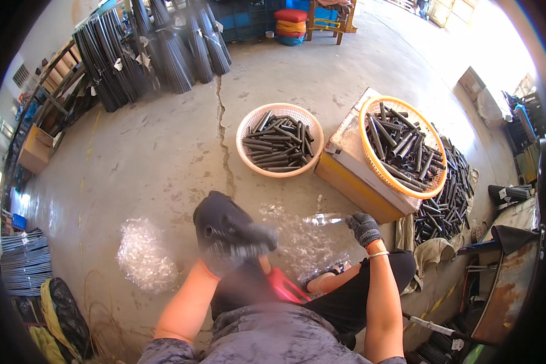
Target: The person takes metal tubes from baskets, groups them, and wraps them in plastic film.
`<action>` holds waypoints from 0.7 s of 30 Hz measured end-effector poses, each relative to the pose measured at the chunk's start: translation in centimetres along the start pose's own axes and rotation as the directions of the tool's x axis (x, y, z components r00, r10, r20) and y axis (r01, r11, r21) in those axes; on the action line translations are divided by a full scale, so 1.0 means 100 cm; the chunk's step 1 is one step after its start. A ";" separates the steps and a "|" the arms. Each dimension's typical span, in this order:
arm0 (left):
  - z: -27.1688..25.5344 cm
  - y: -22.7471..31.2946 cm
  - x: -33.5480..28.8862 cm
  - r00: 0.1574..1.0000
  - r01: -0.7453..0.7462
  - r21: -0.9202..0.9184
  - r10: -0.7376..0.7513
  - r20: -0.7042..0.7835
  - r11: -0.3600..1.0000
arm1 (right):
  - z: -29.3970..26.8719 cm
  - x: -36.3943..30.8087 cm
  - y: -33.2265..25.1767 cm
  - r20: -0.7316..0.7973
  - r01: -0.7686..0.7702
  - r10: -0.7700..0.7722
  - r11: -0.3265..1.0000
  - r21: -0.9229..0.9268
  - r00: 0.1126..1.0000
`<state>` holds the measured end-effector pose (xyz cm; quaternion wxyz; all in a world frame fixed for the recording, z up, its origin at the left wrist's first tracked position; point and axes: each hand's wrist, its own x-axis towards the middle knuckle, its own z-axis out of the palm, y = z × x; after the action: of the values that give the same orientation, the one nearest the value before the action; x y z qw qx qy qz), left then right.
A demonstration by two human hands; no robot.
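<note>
My right hand (364, 229), in a dark grey knit glove, is closed on one end of a shiny clear plastic strip (325, 219). It is held out above the floor, to the right of my knees. My left hand (246, 239) is gloved too and hovers by my left knee; motion smears its fingers, and I cannot tell whether it holds anything. Loose clear plastic scraps (297, 241) lie on the floor between my legs. Below my left hand, a red plastic thing (285, 286) shows beside my lap.
A pink basket (244, 155) of short black tubes stands ahead on the floor. An orange basket (365, 133) with similar tubes rests on a cardboard box (358, 191). More tubes (449, 203) are heaped at right. Crumpled clear plastic (144, 258) lies left; rod bundles (170, 54) stand far left.
</note>
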<state>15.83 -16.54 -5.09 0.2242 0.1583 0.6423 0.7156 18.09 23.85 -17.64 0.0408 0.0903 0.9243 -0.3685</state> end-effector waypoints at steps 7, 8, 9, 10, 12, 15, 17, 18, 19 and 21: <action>-0.025 0.075 0.039 0.871 -0.428 -0.627 0.111 -0.479 0.651 | -0.034 -0.022 -0.015 -0.043 -0.242 0.238 0.961 -0.133 0.970; -0.038 0.076 0.043 0.860 -0.452 -0.593 0.150 -0.488 0.666 | -0.032 -0.031 0.016 -0.087 -0.298 0.285 0.914 -0.274 0.955; -0.043 0.080 0.045 0.866 -0.423 -0.593 0.114 -0.487 0.685 | -0.027 -0.034 0.032 -0.126 -0.345 0.322 0.849 -0.399 0.938; -0.042 0.078 0.044 0.895 -0.375 -0.610 0.101 -0.434 0.698 | -0.028 -0.030 0.017 -0.039 -0.381 0.386 0.883 -0.272 0.922; -0.027 0.071 0.042 0.944 -0.265 -0.636 0.060 -0.325 0.725 | -0.033 -0.026 -0.055 0.171 -0.477 0.472 0.879 -0.018 0.865; 0.003 0.068 0.047 0.971 -0.179 -0.678 0.019 -0.236 0.713 | -0.038 -0.012 -0.130 0.029 0.023 -0.029 0.983 0.183 0.999; 0.020 0.071 0.048 0.983 -0.143 -0.705 0.015 -0.184 0.695 | -0.049 -0.016 -0.211 0.038 0.162 -0.228 0.792 0.588 0.973; 0.027 0.073 0.049 0.988 -0.121 -0.721 0.014 -0.153 0.682 | -0.045 -0.019 -0.238 0.044 0.149 -0.312 0.566 0.811 0.949; 0.032 0.077 0.052 0.993 -0.095 -0.738 0.016 -0.113 0.668 | -0.039 -0.024 -0.254 0.129 0.059 -0.330 0.504 0.861 0.935; 0.039 0.087 0.054 0.988 -0.130 -0.727 0.026 -0.153 0.674 | -0.029 -0.025 -0.289 0.344 -0.122 -0.485 0.432 0.894 0.804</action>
<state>12.19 -11.06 3.70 0.1956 0.0353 0.3066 0.9308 14.79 4.98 4.28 0.2124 -0.1199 0.5408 -0.8050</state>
